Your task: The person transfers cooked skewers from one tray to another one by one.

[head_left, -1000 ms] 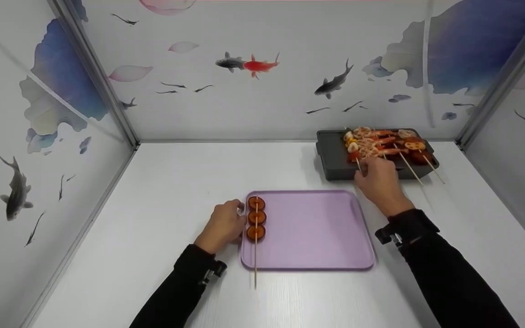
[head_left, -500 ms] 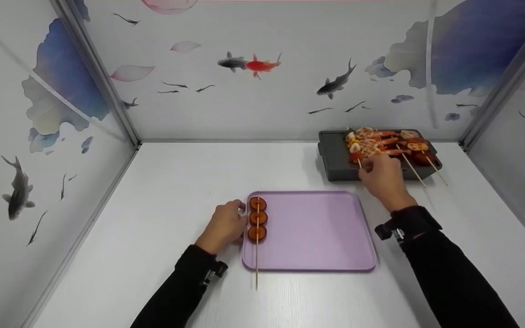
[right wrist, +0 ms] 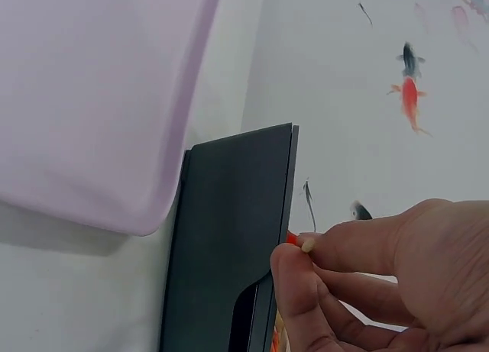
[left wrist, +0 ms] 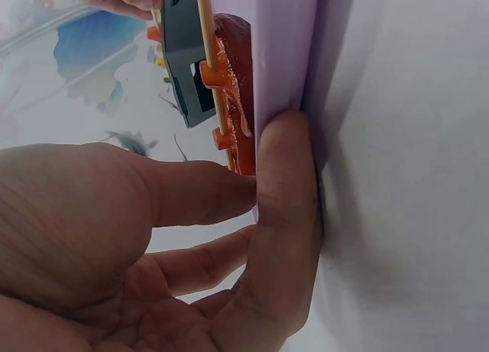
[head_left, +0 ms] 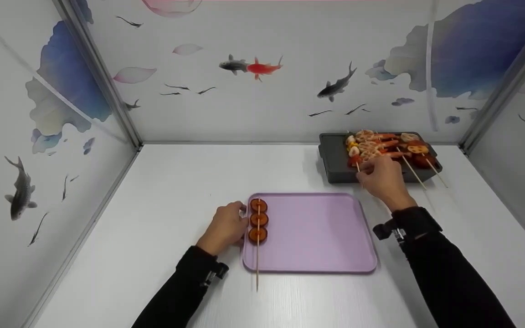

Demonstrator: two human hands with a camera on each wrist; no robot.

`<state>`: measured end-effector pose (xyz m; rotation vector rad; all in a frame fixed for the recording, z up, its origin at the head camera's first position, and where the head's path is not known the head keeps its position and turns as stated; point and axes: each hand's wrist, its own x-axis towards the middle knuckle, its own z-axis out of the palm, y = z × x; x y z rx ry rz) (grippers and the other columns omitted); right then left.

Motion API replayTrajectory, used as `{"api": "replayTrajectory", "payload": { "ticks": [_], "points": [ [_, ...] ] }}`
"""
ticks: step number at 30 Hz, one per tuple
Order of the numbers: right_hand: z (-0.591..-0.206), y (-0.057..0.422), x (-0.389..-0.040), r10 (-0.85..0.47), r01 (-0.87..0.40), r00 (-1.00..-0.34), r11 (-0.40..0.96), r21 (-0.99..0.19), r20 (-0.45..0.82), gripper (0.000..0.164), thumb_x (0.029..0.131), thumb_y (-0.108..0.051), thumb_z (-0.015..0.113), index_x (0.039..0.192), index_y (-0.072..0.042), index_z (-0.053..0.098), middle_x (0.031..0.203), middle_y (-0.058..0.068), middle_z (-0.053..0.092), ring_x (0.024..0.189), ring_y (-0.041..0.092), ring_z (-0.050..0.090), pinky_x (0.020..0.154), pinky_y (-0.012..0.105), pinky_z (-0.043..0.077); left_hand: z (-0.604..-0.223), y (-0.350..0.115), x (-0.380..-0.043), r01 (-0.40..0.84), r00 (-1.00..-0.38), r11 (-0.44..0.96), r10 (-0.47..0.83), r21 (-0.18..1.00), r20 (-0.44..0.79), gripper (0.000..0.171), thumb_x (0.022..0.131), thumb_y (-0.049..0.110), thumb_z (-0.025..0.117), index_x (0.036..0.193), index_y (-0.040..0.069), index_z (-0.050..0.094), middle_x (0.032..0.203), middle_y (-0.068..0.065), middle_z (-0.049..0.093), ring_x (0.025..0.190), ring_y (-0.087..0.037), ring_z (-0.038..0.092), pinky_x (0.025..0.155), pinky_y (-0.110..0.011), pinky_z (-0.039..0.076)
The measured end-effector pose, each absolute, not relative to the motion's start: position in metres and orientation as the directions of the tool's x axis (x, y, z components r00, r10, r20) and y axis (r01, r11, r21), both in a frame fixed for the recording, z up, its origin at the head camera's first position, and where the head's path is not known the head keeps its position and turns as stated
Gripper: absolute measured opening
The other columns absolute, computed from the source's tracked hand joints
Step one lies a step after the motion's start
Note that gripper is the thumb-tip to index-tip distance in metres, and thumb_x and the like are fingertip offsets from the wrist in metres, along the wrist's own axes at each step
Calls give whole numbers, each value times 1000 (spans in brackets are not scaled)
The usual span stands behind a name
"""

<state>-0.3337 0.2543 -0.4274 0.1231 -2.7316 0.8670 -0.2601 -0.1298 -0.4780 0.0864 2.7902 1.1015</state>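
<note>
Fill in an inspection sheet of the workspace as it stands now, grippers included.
Surface: smooth white table.
Job's things: pale-purple rectangular tray with rounded corners; on its left side, a wooden skewer of three round brown slices, stick overhanging the near rim; dark-grey rectangular box bearing several colourful food skewers.
Clutter: nothing seen.
Grippers: left hand pinches the tray's left rim; right hand pinches the stick of the leftmost food skewer.
Cables: nothing seen.
Surroundings: fish-patterned white wall panels, grey metal corner strips.
</note>
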Motion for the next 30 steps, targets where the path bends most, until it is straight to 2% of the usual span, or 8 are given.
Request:
{"api": "replayTrajectory", "payload": {
  "ticks": [17, 21, 25, 30],
  "points": [
    [-419, 253, -335, 13, -25, -998, 802, -597, 59, 20, 84, -22, 68, 97, -8, 72, 88, 9, 72, 77, 20, 66, 62, 30, 51, -478, -129, -260, -13, -988, 721, 96, 693, -118, 32, 91, 16, 55, 121, 4, 55, 96, -14, 64, 58, -14, 62, 43, -27, 51],
    [-418, 251, -335, 26, 11, -1000, 785, -619, 15, 21, 83, -23, 68, 98, -8, 73, 89, 9, 72, 76, 19, 66, 59, 28, 50, -478, -130, -260, 11, -991, 745, 99, 667, -95, 31, 91, 16, 55, 119, 3, 56, 97, -13, 64, 61, -13, 62, 47, -25, 51],
    [-417, 251, -336, 38, 28, -999, 774, -632, 2, 22, 82, -23, 70, 97, -8, 73, 89, 9, 73, 75, 18, 66, 57, 28, 50, -477, -131, -260, 36, -992, 769, 107, 638, -74, 31, 90, 16, 56, 118, 3, 57, 93, -10, 63, 62, -12, 61, 49, -25, 49],
    [-418, 251, -336, 50, 46, -999, 752, -657, -12, 21, 82, -22, 70, 97, -7, 73, 90, 11, 73, 74, 20, 69, 59, 28, 53, -477, -130, -261, 11, -990, 753, 102, 658, -101, 33, 91, 16, 55, 121, 3, 55, 87, -9, 61, 61, -13, 61, 47, -26, 51]
  ]
}}
